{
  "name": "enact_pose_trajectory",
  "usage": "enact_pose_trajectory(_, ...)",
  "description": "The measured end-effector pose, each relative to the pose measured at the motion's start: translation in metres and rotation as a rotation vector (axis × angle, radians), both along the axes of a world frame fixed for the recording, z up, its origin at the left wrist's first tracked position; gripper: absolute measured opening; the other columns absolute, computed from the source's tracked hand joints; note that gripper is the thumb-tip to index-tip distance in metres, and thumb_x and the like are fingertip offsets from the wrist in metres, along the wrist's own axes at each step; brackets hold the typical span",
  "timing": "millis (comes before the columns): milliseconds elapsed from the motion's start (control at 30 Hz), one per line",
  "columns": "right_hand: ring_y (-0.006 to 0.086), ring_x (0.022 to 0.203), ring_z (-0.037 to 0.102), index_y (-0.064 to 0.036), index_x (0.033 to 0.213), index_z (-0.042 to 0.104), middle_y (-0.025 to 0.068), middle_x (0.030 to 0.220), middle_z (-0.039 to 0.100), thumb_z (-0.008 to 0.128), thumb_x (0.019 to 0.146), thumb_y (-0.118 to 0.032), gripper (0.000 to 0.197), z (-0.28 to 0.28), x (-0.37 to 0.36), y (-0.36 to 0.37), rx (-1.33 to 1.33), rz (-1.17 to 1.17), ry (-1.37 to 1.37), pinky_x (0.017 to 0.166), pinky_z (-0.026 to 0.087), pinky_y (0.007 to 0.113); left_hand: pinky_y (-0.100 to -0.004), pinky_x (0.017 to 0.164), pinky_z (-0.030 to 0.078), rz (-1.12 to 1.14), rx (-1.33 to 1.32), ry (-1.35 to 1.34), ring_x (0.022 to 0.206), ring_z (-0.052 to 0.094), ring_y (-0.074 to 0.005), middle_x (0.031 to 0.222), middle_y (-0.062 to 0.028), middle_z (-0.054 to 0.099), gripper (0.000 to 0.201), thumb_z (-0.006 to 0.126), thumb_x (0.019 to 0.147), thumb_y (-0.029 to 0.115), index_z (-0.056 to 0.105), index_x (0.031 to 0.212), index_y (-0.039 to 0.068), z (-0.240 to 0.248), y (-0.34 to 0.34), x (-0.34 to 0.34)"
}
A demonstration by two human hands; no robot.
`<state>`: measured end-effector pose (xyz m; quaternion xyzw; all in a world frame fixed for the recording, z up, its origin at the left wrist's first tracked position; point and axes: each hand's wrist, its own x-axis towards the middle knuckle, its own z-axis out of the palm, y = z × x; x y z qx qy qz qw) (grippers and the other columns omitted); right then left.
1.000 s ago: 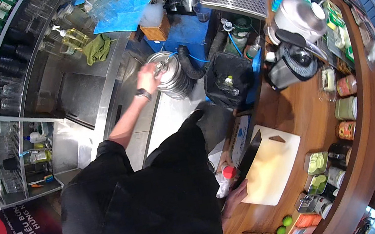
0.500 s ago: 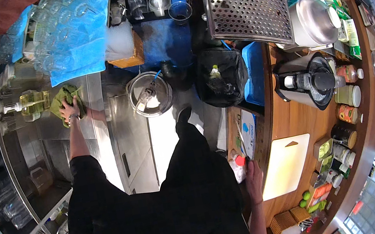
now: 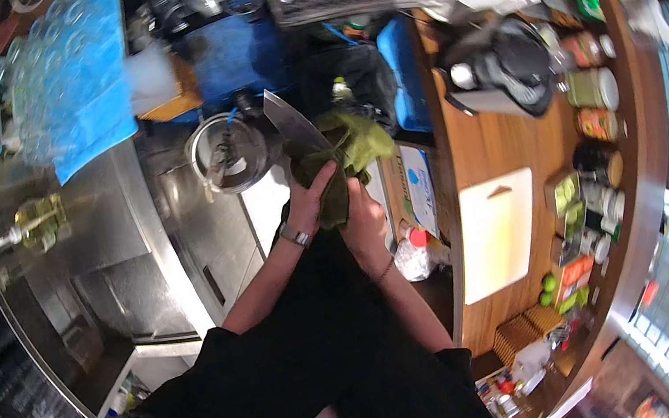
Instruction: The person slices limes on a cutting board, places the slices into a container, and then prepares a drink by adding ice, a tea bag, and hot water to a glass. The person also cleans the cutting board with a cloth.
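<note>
In front of me, over the gap between the two counters, my left hand point(image 3: 316, 200) is closed on an olive-green cloth point(image 3: 364, 140). The cloth is folded around the lower part of a knife point(image 3: 292, 121) with a broad steel blade. Its tip points up and to the left, bare of cloth. Close beside, my right hand point(image 3: 365, 218) is a fist around the knife's handle, which the fingers and cloth mostly hide.
To the right, a white cutting board point(image 3: 498, 236) lies on the wooden counter point(image 3: 469, 160), with a juicer point(image 3: 507, 71) beyond. A steel bucket point(image 3: 227, 153) and a black-lined bin point(image 3: 352, 80) stand ahead. On the left are a steel counter point(image 3: 106, 209) and glasses on a blue cloth point(image 3: 91, 122).
My left hand has come off the left steel counter with the cloth and now holds it against the knife. My right hand has moved up and left from beside the wooden counter. The view has shifted.
</note>
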<state>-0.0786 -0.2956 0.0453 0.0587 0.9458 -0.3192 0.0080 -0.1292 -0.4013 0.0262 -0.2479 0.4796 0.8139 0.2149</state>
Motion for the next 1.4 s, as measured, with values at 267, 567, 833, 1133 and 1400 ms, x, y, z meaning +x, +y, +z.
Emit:
enact_pose_trajectory(267,0.0332,0.062,0.065,-0.0038,0.098,0.054,0.0177,0.082,0.066,0.068,0.084,-0.031,0.033,0.033,0.115,0.108,0.062,-0.428,0.049,0.051,0.051,0.041,-0.0308,0.08,0.052,-0.155,-0.109,0.089,0.095,0.062,-0.0176,0.113,-0.0063,0.062,0.042,0.077,0.078,0.016,0.059,0.114,0.002,-0.011,0.144,0.011)
enact_pose_trajectory(567,0.0338,0.062,0.062,0.0025,0.09,0.055,0.0213,0.071,0.061,0.064,0.09,-0.031,0.035,-0.025,0.425,0.211,0.182,-1.546,0.037,0.056,0.046,0.041,-0.0338,0.086,0.051,-0.682,-0.236,0.319,0.099,0.061,-0.0165,0.115,-0.0069,0.062,0.044,0.073,0.083,0.017,0.056,0.122,0.004,0.003,0.243,0.056)
enact_pose_trajectory(833,0.0403,0.1,0.053,0.0063,0.109,0.053,0.0236,0.106,0.052,0.065,0.088,-0.03,0.044,-0.075,0.447,0.304,0.263,-1.613,-0.058,0.083,0.043,0.047,-0.0334,0.093,0.046,-1.353,-0.109,0.599,0.11,0.055,-0.0188,0.12,-0.0122,0.057,0.067,0.071,0.083,0.036,0.043,0.13,-0.003,0.02,0.368,0.215)
enact_pose_trajectory(1133,0.0417,0.124,0.038,-0.0155,0.143,0.037,0.0283,0.136,0.039,0.065,0.081,-0.052,0.077,-0.067,0.333,0.326,0.365,-1.268,-0.098,0.103,0.029,0.051,-0.0482,0.108,0.027,-1.131,-1.036,1.727,0.129,0.041,-0.0319,0.137,-0.0186,0.045,0.052,0.048,0.094,0.032,0.04,0.135,0.002,-0.056,0.392,0.066)
enact_pose_trajectory(1400,0.0363,0.105,0.051,-0.0172,0.126,0.057,0.019,0.121,0.054,0.058,0.084,-0.017,0.042,-0.102,0.205,0.359,0.466,-1.633,-0.065,0.089,0.04,0.05,-0.0465,0.114,0.019,-1.348,-0.903,1.723,0.139,0.03,-0.0264,0.148,-0.012,0.036,0.052,0.041,0.097,0.022,0.03,0.144,0.002,-0.095,0.376,0.032)
